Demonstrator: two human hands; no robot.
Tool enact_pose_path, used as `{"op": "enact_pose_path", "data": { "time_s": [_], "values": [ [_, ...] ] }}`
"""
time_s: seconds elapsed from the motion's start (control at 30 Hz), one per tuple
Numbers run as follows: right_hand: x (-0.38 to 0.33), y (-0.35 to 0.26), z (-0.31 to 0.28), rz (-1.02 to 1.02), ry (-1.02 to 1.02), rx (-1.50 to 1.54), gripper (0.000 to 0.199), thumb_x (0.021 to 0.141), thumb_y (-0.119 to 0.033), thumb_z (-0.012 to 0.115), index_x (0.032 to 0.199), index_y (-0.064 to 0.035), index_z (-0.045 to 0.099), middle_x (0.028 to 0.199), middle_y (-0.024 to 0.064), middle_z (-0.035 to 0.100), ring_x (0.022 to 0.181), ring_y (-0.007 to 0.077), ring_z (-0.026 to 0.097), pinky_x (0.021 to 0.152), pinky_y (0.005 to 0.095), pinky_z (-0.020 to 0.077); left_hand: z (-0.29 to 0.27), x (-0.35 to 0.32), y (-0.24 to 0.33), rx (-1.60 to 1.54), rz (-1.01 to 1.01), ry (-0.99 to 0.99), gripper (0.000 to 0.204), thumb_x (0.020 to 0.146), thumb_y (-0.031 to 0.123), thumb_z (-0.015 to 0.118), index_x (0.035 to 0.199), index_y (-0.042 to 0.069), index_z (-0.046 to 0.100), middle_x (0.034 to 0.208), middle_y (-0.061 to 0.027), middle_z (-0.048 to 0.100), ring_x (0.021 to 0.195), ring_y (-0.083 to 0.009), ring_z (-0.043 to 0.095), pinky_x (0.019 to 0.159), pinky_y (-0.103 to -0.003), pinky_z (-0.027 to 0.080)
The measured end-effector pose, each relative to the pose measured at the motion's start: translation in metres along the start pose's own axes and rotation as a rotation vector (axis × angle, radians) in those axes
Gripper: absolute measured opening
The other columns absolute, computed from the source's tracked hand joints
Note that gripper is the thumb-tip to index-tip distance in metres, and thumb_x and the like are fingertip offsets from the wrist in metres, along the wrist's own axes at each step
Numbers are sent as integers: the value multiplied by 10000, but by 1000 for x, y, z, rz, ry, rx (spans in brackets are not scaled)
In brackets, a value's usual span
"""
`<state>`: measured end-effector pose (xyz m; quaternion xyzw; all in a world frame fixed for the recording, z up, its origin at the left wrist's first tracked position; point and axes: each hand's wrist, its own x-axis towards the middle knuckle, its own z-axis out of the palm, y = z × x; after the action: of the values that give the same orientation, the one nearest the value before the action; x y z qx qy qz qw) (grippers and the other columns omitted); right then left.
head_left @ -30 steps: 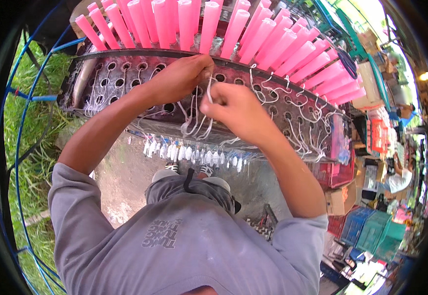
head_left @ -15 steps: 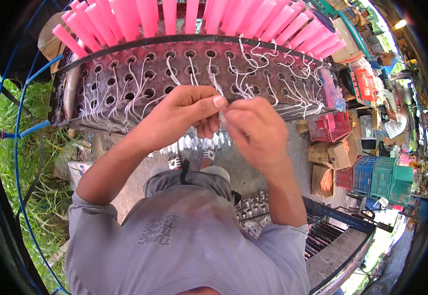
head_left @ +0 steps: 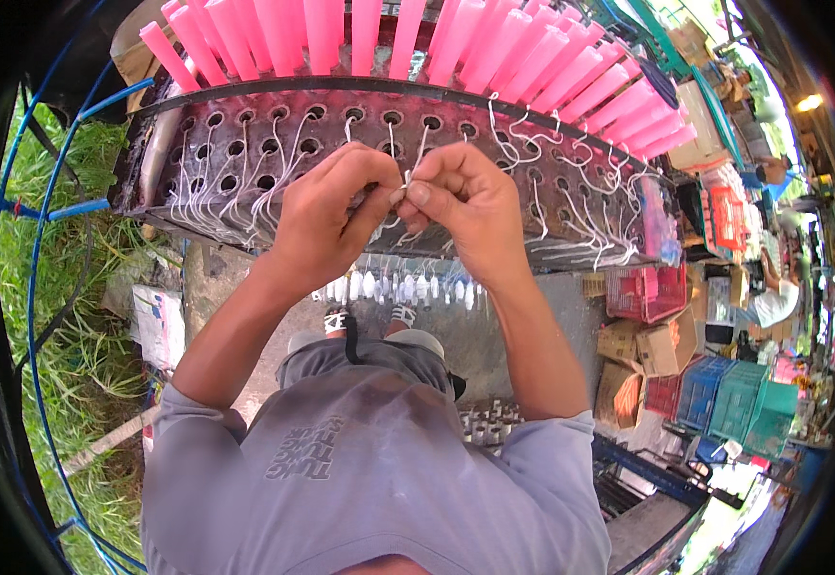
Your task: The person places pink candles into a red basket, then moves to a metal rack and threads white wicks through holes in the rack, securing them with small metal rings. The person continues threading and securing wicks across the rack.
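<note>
My left hand [head_left: 326,211] and my right hand [head_left: 475,211] meet over the near edge of a pink-stained metal candle mould [head_left: 341,101]. Fingertips of both hands pinch a white wick [head_left: 422,144], which runs up to one of the round holes in the mould's top. A small pale bit of it shows between thumbs and fingers; its exact form there is too small to tell. More white wicks [head_left: 235,196] trail from the other holes and hang over the near edge. Behind the holes, tall pink candles [head_left: 365,38] stand upright in rows.
White spindle-shaped pieces [head_left: 370,286] hang in a row below the mould. At right are a red crate [head_left: 652,292], cardboard boxes [head_left: 662,347] and blue [head_left: 705,391] and green crates [head_left: 743,407]. Blue pipes [head_left: 39,216] and grass lie left. Another person [head_left: 772,302] is far right.
My fingertips have come together on the wick, with the left hand now turned back-up and the right thumb showing. The whole view has shifted slightly.
</note>
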<state>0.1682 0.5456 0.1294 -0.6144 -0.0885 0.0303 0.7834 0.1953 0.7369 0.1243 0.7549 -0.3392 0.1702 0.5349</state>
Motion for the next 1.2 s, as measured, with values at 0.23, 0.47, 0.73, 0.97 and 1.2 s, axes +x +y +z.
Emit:
{"op": "enact_pose_path", "data": {
  "time_s": [0.23,0.47,0.73,0.97,1.2],
  "values": [
    [15,-11,-47,-35,-31,-250,146,1015,-145,657,1082,-17,633,890,13,685,749,71,585,669,250,473,54,19,11,-18,-213,169,151,874,-10,766,976,16,658,889,-70,692,783,-144,680,690,-280,532],
    [66,-35,-101,-220,-64,-849,128,930,-113,685,997,-6,660,789,161,694,697,275,704,641,414,522,70,88,-43,92,-260,157,74,927,54,691,995,29,675,874,-71,711,817,-165,693,718,-303,536],
    [91,-4,-94,-206,-213,-874,179,921,-76,586,1056,23,651,932,323,665,935,500,656,805,564,507,85,116,-69,748,-195,82,126,866,162,691,954,71,691,899,-107,718,862,-347,683,746,-465,523],
    [72,-35,-125,-170,-278,-1151,234,920,-74,586,1113,-30,709,937,188,720,897,349,710,832,454,542,35,99,-41,628,-103,-304,211,873,98,683,1084,113,694,1229,-104,675,1176,-351,610,949,-481,491],
    [73,-32,-88,60,-304,-1079,264,891,-335,688,983,-96,752,916,161,742,908,351,721,778,448,545,1,77,-88,574,30,-809,207,882,142,686,1077,78,654,1305,-132,605,1134,-370,626,924,-497,518]
  ]
}}
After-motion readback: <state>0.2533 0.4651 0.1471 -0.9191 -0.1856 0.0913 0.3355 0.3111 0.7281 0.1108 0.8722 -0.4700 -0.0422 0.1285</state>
